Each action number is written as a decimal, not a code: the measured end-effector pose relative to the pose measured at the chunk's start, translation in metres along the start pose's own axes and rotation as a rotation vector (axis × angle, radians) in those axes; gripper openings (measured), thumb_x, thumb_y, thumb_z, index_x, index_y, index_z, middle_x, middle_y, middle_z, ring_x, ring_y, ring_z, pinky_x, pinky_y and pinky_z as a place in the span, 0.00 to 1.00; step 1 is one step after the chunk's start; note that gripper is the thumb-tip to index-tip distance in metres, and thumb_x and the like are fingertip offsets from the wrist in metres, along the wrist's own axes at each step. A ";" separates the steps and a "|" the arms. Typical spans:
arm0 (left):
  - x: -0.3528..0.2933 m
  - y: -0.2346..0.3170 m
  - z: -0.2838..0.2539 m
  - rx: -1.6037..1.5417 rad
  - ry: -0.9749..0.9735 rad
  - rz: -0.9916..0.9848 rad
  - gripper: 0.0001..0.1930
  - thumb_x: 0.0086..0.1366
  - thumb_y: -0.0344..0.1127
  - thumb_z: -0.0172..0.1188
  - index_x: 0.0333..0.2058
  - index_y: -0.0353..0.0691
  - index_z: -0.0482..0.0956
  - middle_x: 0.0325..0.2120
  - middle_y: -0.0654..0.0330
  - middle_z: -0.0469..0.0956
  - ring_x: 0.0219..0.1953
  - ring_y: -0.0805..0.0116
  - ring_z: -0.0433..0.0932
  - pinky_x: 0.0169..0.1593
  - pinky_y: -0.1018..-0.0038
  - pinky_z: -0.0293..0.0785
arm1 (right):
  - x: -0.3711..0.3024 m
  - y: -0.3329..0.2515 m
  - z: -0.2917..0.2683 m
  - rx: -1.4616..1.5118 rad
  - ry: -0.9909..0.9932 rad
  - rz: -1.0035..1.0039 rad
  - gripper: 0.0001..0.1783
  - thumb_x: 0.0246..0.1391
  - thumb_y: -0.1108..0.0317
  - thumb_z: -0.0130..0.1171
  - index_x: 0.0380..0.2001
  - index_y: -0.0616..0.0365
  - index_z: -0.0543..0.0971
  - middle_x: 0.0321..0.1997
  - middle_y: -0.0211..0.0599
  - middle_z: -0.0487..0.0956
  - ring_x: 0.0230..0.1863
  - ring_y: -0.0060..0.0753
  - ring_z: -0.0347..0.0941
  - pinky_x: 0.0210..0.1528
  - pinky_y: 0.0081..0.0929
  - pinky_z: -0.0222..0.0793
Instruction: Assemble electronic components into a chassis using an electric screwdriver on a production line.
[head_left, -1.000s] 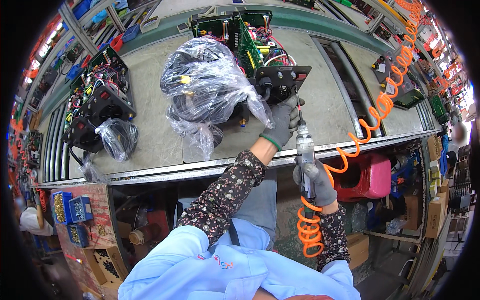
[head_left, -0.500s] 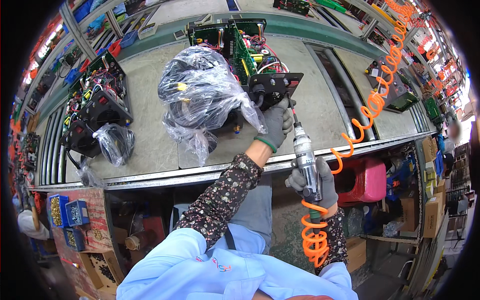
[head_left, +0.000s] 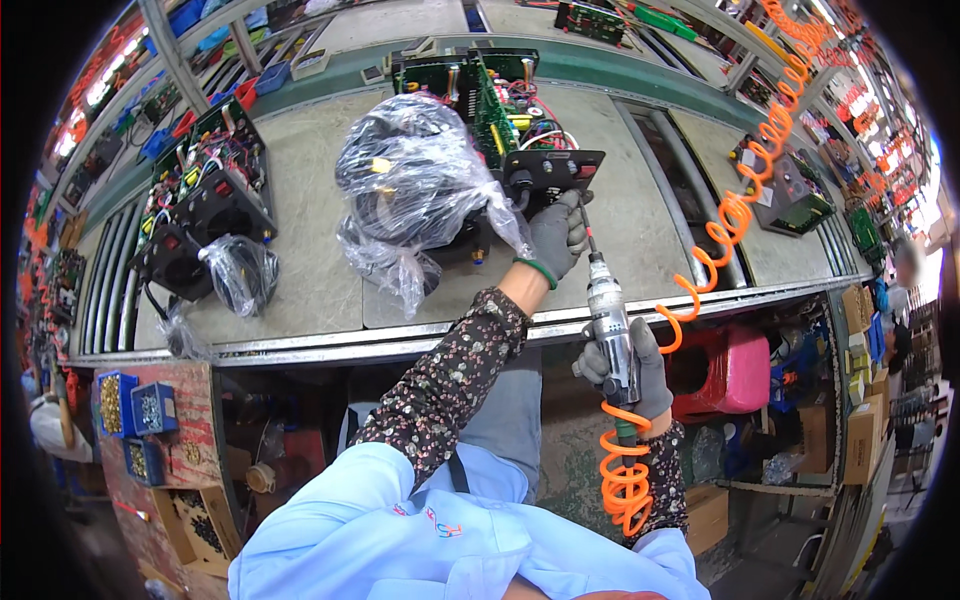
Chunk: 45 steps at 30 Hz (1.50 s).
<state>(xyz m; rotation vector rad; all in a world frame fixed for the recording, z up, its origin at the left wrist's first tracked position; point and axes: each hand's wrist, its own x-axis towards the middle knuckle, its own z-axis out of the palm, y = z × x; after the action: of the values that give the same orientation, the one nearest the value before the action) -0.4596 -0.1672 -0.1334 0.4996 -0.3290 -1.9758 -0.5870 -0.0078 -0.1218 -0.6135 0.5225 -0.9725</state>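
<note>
In my right hand, gloved in grey, is a silver air screwdriver with an orange coiled hose. Its long bit points away from me and reaches the lower right edge of a black panel. My left hand, also gloved, has its fingers curled together at that edge, beside the bit's tip. Whatever those fingers pinch is hidden. Behind the panel stand green circuit boards with coloured wires. Left of my left hand lies a clear plastic bag around a coiled black cable.
More open board units with bagged cables lie at the left of the bench. A boxed unit stands at the right, past metal rollers. Blue bins of small fasteners sit at lower left. An orange coiled hose hangs at right.
The bench and units appear slightly shifted in the picture. The bit's tip and my left fingers stay at the panel's edge, and both hands have barely moved.
</note>
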 end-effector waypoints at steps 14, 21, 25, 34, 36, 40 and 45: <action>-0.096 -0.036 -0.048 1.003 0.095 -0.031 0.07 0.52 0.32 0.52 0.28 0.37 0.76 0.14 0.61 0.69 0.18 0.73 0.69 0.23 0.74 0.65 | -0.021 0.018 -0.021 0.119 0.257 0.008 0.27 0.55 0.45 0.35 0.37 0.60 0.69 0.22 0.32 0.71 0.22 0.27 0.66 0.26 0.23 0.62; -0.281 0.079 -0.092 1.124 0.783 0.449 0.11 0.55 0.39 0.53 0.28 0.37 0.78 0.19 0.62 0.74 0.24 0.74 0.71 0.30 0.79 0.68 | -0.007 0.045 -0.020 0.214 0.352 0.157 0.23 0.55 0.48 0.41 0.38 0.58 0.69 0.27 0.35 0.73 0.24 0.30 0.70 0.27 0.27 0.70; -0.374 0.153 -0.093 1.068 1.323 0.875 0.11 0.54 0.40 0.56 0.28 0.37 0.79 0.15 0.69 0.70 0.17 0.82 0.64 0.20 0.82 0.60 | 0.002 0.058 -0.021 0.173 0.352 0.151 0.24 0.55 0.46 0.40 0.37 0.57 0.69 0.25 0.34 0.72 0.21 0.29 0.69 0.25 0.25 0.69; -0.458 0.272 -0.226 2.036 1.831 0.321 0.20 0.50 0.47 0.51 0.30 0.34 0.78 0.27 0.46 0.76 0.30 0.48 0.74 0.36 0.61 0.69 | 0.008 0.050 -0.019 -0.046 0.598 0.167 0.21 0.55 0.46 0.39 0.30 0.54 0.70 0.17 0.27 0.69 0.13 0.20 0.64 0.16 0.19 0.64; -0.431 0.270 -0.191 1.703 1.772 0.407 0.17 0.51 0.42 0.53 0.34 0.34 0.77 0.30 0.47 0.76 0.31 0.58 0.76 0.36 0.67 0.69 | 0.015 0.052 0.003 -0.095 0.797 0.125 0.21 0.54 0.45 0.41 0.30 0.52 0.71 0.16 0.24 0.68 0.13 0.18 0.63 0.14 0.15 0.60; -0.349 0.268 -0.095 1.624 1.399 1.090 0.10 0.58 0.30 0.53 0.36 0.32 0.76 0.31 0.59 0.77 0.33 0.74 0.73 0.39 0.78 0.68 | 0.015 0.060 -0.001 -0.125 0.723 0.125 0.24 0.54 0.43 0.41 0.33 0.54 0.71 0.17 0.23 0.69 0.13 0.14 0.62 0.13 0.12 0.58; -0.161 0.150 0.087 1.562 0.535 0.678 0.13 0.55 0.33 0.54 0.39 0.35 0.75 0.26 0.61 0.75 0.24 0.79 0.70 0.29 0.83 0.66 | -0.001 0.058 -0.017 -0.207 0.761 0.044 0.22 0.52 0.44 0.45 0.32 0.52 0.71 0.18 0.23 0.70 0.13 0.13 0.61 0.14 0.12 0.57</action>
<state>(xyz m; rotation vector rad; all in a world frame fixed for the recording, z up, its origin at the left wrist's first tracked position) -0.3215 -0.0868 0.0413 1.5564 -1.4489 -0.5487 -0.5637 0.0140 -0.1736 -0.3938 1.3175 -1.1055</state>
